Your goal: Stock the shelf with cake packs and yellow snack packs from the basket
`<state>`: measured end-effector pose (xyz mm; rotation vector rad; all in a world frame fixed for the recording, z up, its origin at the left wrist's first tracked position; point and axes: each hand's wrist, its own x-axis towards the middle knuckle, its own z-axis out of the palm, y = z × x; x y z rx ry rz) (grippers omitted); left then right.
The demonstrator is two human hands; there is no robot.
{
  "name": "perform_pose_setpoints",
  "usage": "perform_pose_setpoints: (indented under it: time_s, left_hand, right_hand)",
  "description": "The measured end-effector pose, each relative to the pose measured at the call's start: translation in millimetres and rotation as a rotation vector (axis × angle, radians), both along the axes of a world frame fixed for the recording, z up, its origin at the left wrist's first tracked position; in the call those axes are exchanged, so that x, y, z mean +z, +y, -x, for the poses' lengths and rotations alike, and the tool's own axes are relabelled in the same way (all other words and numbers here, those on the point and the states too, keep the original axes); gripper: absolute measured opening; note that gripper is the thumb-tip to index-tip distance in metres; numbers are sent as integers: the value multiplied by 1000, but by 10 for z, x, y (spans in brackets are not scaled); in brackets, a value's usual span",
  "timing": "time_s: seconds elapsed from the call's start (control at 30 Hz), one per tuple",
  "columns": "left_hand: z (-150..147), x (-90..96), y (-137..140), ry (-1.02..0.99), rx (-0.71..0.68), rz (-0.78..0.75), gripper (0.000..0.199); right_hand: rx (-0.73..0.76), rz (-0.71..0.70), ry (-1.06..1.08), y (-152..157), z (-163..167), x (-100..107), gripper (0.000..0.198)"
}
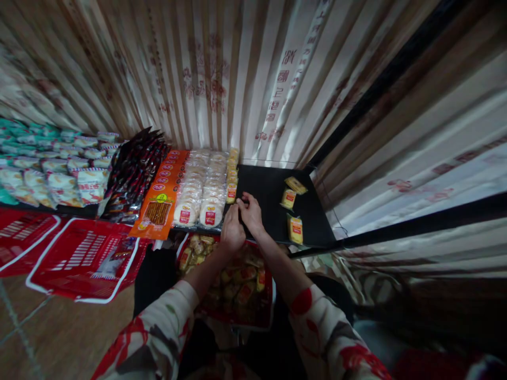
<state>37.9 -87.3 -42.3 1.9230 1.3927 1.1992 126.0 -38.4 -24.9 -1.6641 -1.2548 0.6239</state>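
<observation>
My left hand (233,230) and my right hand (251,212) meet over the front edge of the black shelf (261,184). Both have their fingers drawn together; whatever lies between them is hidden. Just beyond my fingertips runs a row of small yellow snack packets (232,184). Under my forearms sits a red basket (273,301) filled with similar yellow-wrapped snacks (245,293). To the right on the shelf lie three loose packets: one near the front (295,230), a second (289,199) behind it, and a third (296,184) at the back.
Left of the yellow row stand clear-wrapped round white crackers (212,211), orange snack bags (158,200), dark packets (134,169) and white-and-teal bags (75,169). Another red basket (83,258) is on the floor at left. A printed curtain (222,68) hangs behind; black bars (356,89) cross it.
</observation>
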Motion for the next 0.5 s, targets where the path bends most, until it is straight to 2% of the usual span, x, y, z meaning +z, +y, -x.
perform_pose_setpoints:
  time_s: [0.13, 0.23, 0.3, 0.37, 0.5]
  left_hand:
    - [86, 83, -325, 68, -68, -59, 43]
    - [133, 31, -607, 90, -154, -8, 32]
    - [137, -47, -765, 137, -182, 121, 31]
    - [118, -134, -880, 218, -189, 289, 27]
    - [69, -280, -1003, 318, -185, 618, 22]
  right_hand:
    - [27, -102, 115, -528, -31, 102, 35]
    - [90, -66, 113, -987, -97, -5, 33]
    - [124, 16, -36, -1239, -168, -152, 31]
    - [219, 112, -255, -1416, -253, -313, 30]
    - [367, 406, -648, -1568, -407, -536, 35]
